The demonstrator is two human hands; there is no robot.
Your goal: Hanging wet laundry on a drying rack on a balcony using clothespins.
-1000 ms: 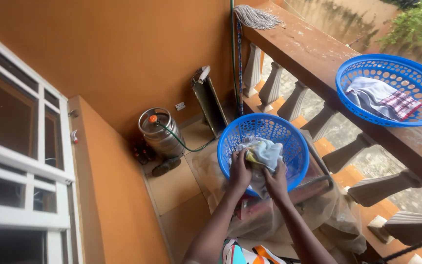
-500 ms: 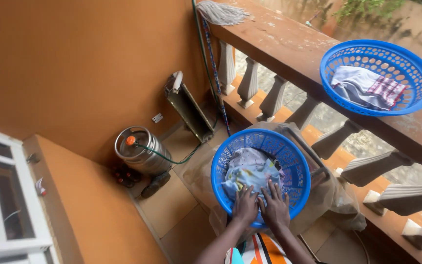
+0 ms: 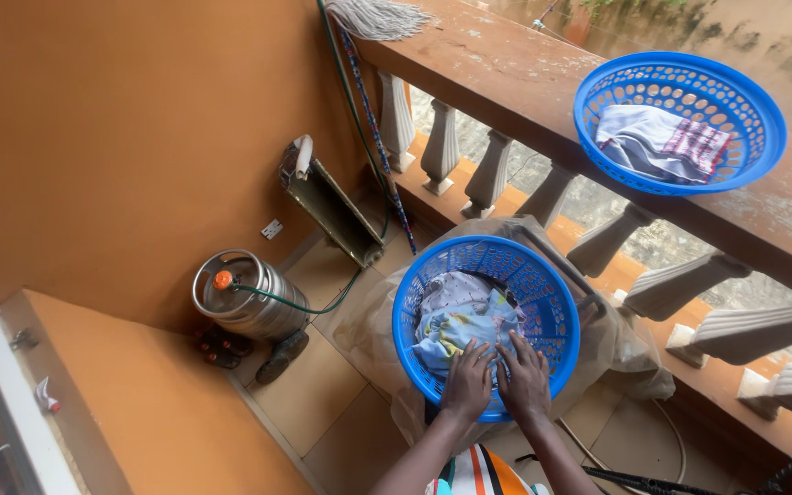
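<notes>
A round blue plastic basket (image 3: 556, 316), its wall pierced with a lattice of holes, sits on something draped in thin, crinkled translucent sheeting (image 3: 639, 353). Inside it lies a soft, rumpled heap of cloths (image 3: 458, 316), pale blue and white with a yellow patch. Both hands press flat on the near part of that heap, side by side: the left hand (image 3: 469, 378) and the right hand (image 3: 526, 378) have their fingers spread and laid open on the fabric, not clenched around it.

Up on the broad, weathered reddish-brown railing (image 3: 515, 78) stands a second blue basket (image 3: 753, 101) of the same perforated make, holding folded cloth (image 3: 657, 147), grey-white with a red-checked piece on top. Pale, turned balusters (image 3: 489, 176) carry the railing. A stringy grey mop head (image 3: 373, 16) rests on the rail's far end, its patterned handle slanting down to the floor. By the smooth orange wall stands a dull metal keg (image 3: 247, 295) with an orange cap and a green hose
</notes>
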